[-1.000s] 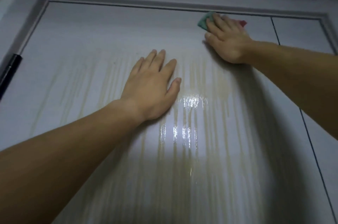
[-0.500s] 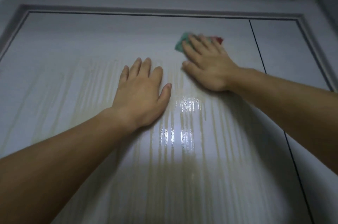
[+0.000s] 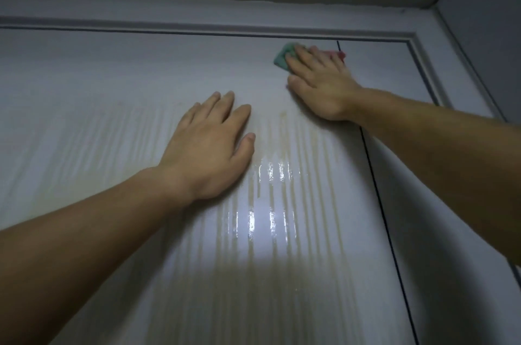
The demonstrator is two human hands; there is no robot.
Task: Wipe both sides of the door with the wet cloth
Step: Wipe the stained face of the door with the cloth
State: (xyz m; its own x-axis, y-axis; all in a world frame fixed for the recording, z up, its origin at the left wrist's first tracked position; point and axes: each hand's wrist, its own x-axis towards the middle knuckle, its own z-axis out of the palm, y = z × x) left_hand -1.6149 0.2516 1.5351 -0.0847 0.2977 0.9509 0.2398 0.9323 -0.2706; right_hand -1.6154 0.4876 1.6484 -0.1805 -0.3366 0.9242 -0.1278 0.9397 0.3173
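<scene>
Leaning on the wet, streaked door with the left hand, fingers straight. Pressing the green cloth near the door's top under the right hand, fingers apparently flat.

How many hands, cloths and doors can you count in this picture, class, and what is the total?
Hands: 2, the left hand flat on the door, the right hand pressing the cloth.
Cloths: 1, green and red.
Doors: 1.
Total: 4.
</scene>
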